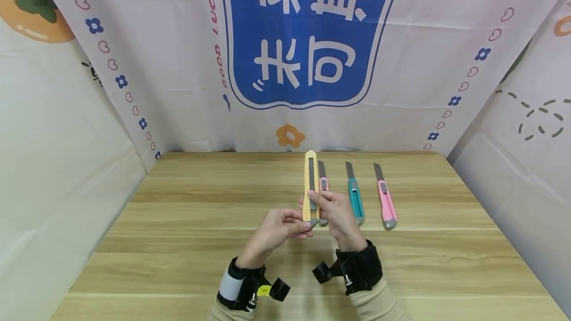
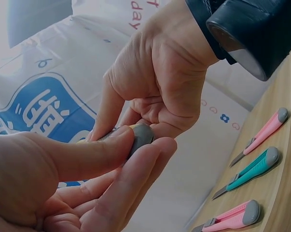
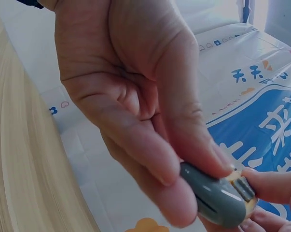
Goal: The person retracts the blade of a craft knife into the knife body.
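Observation:
Both hands hold a yellow utility knife (image 1: 311, 177) upright above the table, its pointed end away from me. No blade sticks out of its tip; grey metal shows along its slot. My left hand (image 1: 274, 229) pinches the grey end cap (image 2: 143, 135) between thumb and fingers. Higher on the body, my right hand (image 1: 341, 214) grips the knife, its thumb against the grey slider (image 3: 244, 188) in the right wrist view. Behind the right hand lies a pink utility knife (image 1: 323, 182), partly covered. A teal utility knife (image 1: 354, 192) and another pink one (image 1: 386, 199) lie to its right.
The three knives lie side by side on the wooden table (image 1: 200, 261), blades out and pointing to the far edge. A printed white cloth (image 1: 187, 113) hangs behind the table, with more cloth at both sides. Each wrist wears a black strap with a camera.

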### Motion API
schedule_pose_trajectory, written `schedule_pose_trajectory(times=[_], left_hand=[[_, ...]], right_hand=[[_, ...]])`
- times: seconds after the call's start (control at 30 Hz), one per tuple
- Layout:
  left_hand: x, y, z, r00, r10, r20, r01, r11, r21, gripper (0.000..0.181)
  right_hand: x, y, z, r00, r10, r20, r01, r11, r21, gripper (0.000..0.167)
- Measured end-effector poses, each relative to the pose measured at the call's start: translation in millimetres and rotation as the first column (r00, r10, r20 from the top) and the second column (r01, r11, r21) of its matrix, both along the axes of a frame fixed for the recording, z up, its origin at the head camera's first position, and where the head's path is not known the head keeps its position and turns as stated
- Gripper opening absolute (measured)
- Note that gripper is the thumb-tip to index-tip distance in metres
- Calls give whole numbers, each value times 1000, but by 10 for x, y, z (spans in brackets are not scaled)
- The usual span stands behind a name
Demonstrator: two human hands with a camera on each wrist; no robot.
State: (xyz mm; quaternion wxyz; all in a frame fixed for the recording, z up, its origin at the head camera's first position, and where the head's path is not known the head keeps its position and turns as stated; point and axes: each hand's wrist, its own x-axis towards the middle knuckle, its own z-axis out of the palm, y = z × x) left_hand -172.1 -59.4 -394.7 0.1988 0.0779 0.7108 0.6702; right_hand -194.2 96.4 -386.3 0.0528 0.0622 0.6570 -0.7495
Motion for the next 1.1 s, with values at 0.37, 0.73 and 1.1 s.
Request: schedule_pose_trajectory(times=[0.37, 0.73, 1.1], left_hand=[[-1, -25, 4, 1000, -2, -9, 3, 1000, 13, 25], [-1, -28, 18, 1000, 2, -5, -2, 1000, 12, 26], [7, -37, 24, 1000, 8, -7, -8, 1000, 19, 26]], right_hand=[[7, -36, 1, 1000, 9, -23, -10, 1000, -13, 30], [21, -50, 6, 1000, 6, -28, -6, 1000, 4, 28], [26, -38, 8, 998, 30, -48, -30, 1000, 3, 28]])
